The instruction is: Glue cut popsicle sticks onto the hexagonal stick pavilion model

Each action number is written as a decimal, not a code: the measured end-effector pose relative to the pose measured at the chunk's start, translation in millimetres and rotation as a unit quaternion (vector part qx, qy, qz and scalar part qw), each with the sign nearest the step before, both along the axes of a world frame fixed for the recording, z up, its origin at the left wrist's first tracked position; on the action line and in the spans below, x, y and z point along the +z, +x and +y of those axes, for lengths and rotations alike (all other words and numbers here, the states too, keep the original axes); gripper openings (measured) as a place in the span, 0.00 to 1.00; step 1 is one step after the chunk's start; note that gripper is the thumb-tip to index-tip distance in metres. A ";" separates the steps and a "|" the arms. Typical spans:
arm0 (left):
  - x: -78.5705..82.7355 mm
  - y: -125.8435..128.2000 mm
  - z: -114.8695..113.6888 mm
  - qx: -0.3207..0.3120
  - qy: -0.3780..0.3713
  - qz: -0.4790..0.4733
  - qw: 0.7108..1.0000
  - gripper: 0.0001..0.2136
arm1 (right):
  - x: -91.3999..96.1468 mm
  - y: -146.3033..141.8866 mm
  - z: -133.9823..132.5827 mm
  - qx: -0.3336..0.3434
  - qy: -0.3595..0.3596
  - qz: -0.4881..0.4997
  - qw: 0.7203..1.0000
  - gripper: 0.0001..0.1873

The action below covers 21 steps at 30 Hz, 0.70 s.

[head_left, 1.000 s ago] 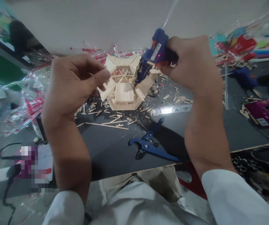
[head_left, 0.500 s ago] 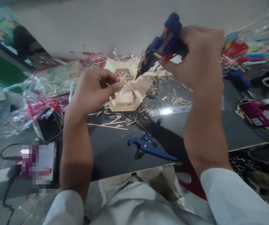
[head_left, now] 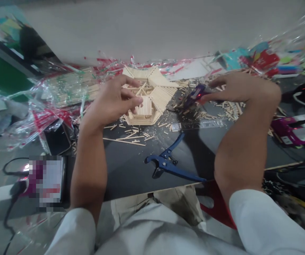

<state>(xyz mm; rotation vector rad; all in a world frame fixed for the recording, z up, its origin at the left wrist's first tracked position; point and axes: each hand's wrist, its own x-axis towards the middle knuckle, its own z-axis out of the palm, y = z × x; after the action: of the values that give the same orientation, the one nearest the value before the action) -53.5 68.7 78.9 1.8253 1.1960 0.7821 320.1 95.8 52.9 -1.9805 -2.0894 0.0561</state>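
Observation:
My left hand (head_left: 111,99) is over the left side of a wooden stick model (head_left: 164,97), its fingers apart and nothing visible in them. The model has slatted panels fanning out around a many-sided base, with a small slatted block inside. My hand hides its left part. Low over the table to the right, my right hand (head_left: 232,88) has its thumb and fingers at the rear of a blue hot glue gun (head_left: 193,95). The gun is blurred, its nozzle pointing left and down, and the grip looks loose.
Blue cutting pliers (head_left: 173,168) lie near the front edge. A clear ruler (head_left: 201,124) and stick offcuts (head_left: 126,140) are scattered about. Plastic-wrapped sticks (head_left: 70,88) and a dark phone (head_left: 58,140) lie left; a purple power strip (head_left: 292,131) with cables is right.
My right hand has brought the glue gun down and right, from above the model to the table beside it. My left hand's fingers have spread slightly.

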 end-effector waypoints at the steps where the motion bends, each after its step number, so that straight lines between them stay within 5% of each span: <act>1: -1.4 0.7 0.5 -0.004 -0.002 0.003 1.000 0.16 | 3.3 -5.9 -0.6 -0.017 -0.018 0.012 1.000 0.33; 3: -4.2 2.1 1.4 -0.014 0.000 0.006 1.000 0.16 | 12.8 -24.8 -4.5 -0.011 -0.025 0.061 0.998 0.31; 6: -7.0 4.9 1.8 -0.023 0.003 -0.002 1.000 0.16 | 26.8 -65.6 -17.2 0.150 0.046 0.181 0.971 0.22; 10: -6.5 10.2 0.8 -0.023 -0.012 -0.018 1.000 0.17 | 36.6 -118.9 -38.0 0.303 0.031 0.196 0.932 0.23; 21: 7.5 15.1 -8.7 -0.046 -0.024 -0.080 0.995 0.16 | 36.0 -140.6 -48.0 0.287 0.042 0.139 0.947 0.17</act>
<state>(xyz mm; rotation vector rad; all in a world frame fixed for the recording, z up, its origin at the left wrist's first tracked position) -38.4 60.0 86.4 1.7309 1.0119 0.8240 179.5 47.7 88.9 -1.1757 -2.3439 0.3295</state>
